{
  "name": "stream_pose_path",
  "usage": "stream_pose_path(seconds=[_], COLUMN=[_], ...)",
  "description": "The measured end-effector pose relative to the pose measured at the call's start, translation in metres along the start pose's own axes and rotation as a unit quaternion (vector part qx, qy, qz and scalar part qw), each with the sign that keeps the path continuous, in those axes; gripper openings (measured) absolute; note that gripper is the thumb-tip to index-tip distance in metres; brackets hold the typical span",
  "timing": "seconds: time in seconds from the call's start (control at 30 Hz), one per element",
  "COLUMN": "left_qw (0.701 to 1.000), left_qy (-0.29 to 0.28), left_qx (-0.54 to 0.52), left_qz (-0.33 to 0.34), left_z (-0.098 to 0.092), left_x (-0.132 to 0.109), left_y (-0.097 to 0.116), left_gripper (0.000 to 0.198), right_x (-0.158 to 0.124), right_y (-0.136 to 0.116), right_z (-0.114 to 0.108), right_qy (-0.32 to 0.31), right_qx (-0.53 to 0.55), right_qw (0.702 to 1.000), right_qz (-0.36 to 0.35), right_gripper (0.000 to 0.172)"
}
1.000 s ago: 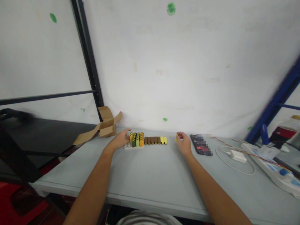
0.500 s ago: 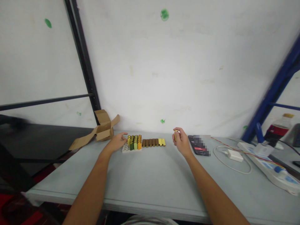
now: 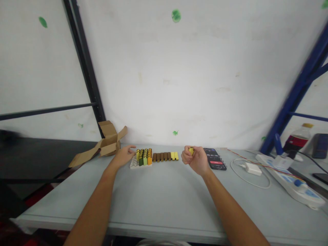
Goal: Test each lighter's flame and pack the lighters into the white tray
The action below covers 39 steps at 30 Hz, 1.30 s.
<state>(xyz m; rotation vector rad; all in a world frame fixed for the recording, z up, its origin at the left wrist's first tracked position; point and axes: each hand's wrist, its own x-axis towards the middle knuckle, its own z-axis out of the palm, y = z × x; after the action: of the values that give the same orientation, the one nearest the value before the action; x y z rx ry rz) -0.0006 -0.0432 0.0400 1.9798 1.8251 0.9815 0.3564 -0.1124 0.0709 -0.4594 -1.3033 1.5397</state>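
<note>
In my right hand (image 3: 196, 160), the fingers are curled round a small yellow lighter-like piece (image 3: 191, 150), with only its top showing. My left hand (image 3: 124, 155) is at the left end of a white tray (image 3: 133, 164), fingers partly stretched out and holding nothing; I cannot tell whether it touches the tray. Upright in the tray stand rows of small lighter-like pieces (image 3: 145, 160) in yellow, dark green, light green and orange, with dark tops. Right of the tray, several brown pieces (image 3: 162, 156) and a few yellow ones (image 3: 174, 156) lie side by side on the table.
An opened cardboard box (image 3: 109, 143) lies at the back left. To the right of my right hand is a phone (image 3: 216, 161) with a timer, then a white charger (image 3: 253, 168) with cable and a power strip (image 3: 292, 188). A bottle (image 3: 298, 138) stands far right.
My right hand has turned and its fingers have curled further round the yellow piece. The view has shifted slightly; my left hand stays by the tray.
</note>
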Motion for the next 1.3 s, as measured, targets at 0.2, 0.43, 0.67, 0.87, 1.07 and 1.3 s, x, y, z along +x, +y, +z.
stream_pose_path(seconds=[0.2,0.43,0.67,0.87,1.07,1.3], left_qw=[1.0,1.0,1.0,1.0,1.0,1.0], left_qy=[-0.013,-0.004,-0.007,-0.014,-0.012,-0.001], left_qx=[-0.011,0.003,-0.004,-0.007,-0.026,-0.009], left_qz=[0.007,0.008,0.001,0.014,0.004,0.011], left_z=[0.002,0.001,0.0,0.001,0.001,0.003], left_x=[0.001,0.002,-0.001,0.0,0.001,0.003], left_y=[-0.002,0.0,0.004,0.001,0.0,-0.004], left_gripper=[0.048,0.046,0.046,0.046,0.046,0.046], right_x=[0.006,0.006,0.0,0.0,0.003,0.003], right_y=[0.013,0.017,0.01,0.016,0.016,0.019], right_z=[-0.012,-0.011,0.002,0.0,-0.001,-0.001], right_qy=[0.023,0.054,0.062,0.012,0.018,0.024], right_qx=[-0.038,-0.111,-0.152,-0.177,-0.127,-0.157], right_qw=[0.999,0.992,0.986,0.98,0.987,0.982], right_qz=[0.024,-0.003,-0.009,0.09,0.1,0.1], right_gripper=[0.029,0.021,0.023,0.022,0.024,0.025])
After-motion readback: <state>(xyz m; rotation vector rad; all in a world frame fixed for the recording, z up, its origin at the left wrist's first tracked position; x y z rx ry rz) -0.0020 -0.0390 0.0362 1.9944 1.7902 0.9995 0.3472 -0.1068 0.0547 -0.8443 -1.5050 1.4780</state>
